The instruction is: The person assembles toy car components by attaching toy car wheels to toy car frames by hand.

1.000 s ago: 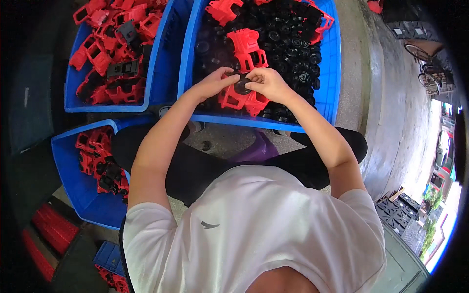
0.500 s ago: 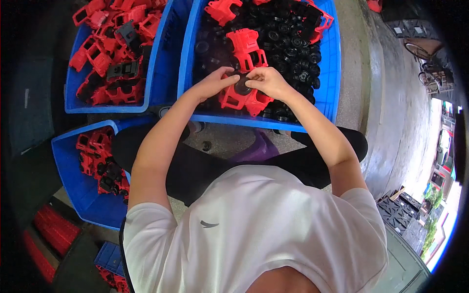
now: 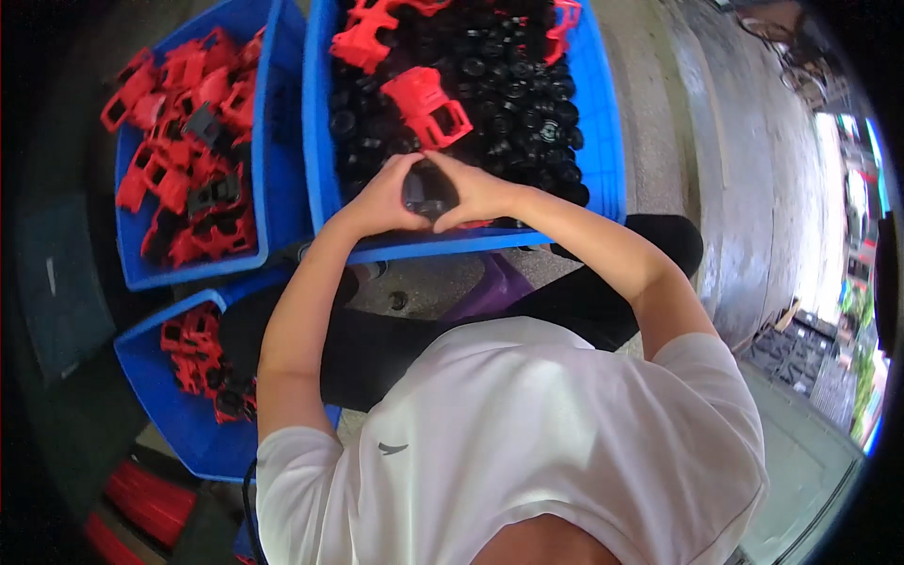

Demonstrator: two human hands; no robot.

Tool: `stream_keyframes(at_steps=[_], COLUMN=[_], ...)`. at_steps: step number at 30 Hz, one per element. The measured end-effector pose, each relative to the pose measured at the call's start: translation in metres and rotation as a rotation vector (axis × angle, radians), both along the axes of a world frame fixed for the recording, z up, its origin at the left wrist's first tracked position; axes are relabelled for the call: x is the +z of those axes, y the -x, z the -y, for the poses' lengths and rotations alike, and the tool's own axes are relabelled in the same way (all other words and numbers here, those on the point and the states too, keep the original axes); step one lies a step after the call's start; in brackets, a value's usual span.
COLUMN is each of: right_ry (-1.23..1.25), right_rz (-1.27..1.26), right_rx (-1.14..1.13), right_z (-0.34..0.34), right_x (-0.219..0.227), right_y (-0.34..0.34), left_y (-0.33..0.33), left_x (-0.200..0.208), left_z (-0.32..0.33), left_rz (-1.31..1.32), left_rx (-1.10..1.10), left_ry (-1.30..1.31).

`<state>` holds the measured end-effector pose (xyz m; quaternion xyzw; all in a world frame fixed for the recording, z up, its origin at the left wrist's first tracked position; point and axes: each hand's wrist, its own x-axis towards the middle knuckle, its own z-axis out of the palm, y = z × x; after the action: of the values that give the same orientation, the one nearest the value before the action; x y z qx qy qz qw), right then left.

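Note:
My left hand (image 3: 381, 198) and my right hand (image 3: 482, 194) meet over the near side of a large blue bin, their fingers closed round a dark plastic toy car part (image 3: 429, 191). The fingers hide its edges, and its details are hard to make out. A bit of red plastic shows under my right hand. Just beyond my fingertips, a red toy car body (image 3: 426, 105) rests on a heap of black toy wheels (image 3: 508, 94) that fills the bin (image 3: 603, 122).
More red car bodies (image 3: 363, 38) lie at the bin's far left. To the left stands a blue bin (image 3: 282, 141) of red bodies and some dark parts. A smaller blue bin (image 3: 155, 395) with red and black pieces sits nearer. Something purple (image 3: 490, 287) lies below.
The view has shifted. My hands have come nearer, away from the red bodies, and now ring the dark part; the red piece that was under them is mostly out of sight.

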<state>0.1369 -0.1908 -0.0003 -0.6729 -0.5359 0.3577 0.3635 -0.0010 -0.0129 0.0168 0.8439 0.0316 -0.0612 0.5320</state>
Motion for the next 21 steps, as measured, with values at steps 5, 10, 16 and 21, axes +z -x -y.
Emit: stream_keyframes(at_steps=[5, 10, 16, 21], right_ry=[-0.009, -0.085, 0.094, 0.390], right_rz=[0.139, 0.213, -0.024, 0.783], right_rx=[-0.020, -0.014, 0.068, 0.011], right_z=[-0.005, -0.007, -0.006, 0.062], right_x=[0.010, 0.003, 0.017, -0.015], right_y=[0.009, 0.007, -0.018, -0.116], left_y=[0.006, 0.002, 0.001, 0.017], left_x=[0.000, -0.002, 0.026, 0.022], left_z=[0.003, 0.001, -0.009, -0.034], left_rz=[0.041, 0.016, -0.042, -0.231], left_rx=[-0.001, -0.020, -0.060, -0.124], left_ry=[-0.115, -0.123, -0.118, -0.434])
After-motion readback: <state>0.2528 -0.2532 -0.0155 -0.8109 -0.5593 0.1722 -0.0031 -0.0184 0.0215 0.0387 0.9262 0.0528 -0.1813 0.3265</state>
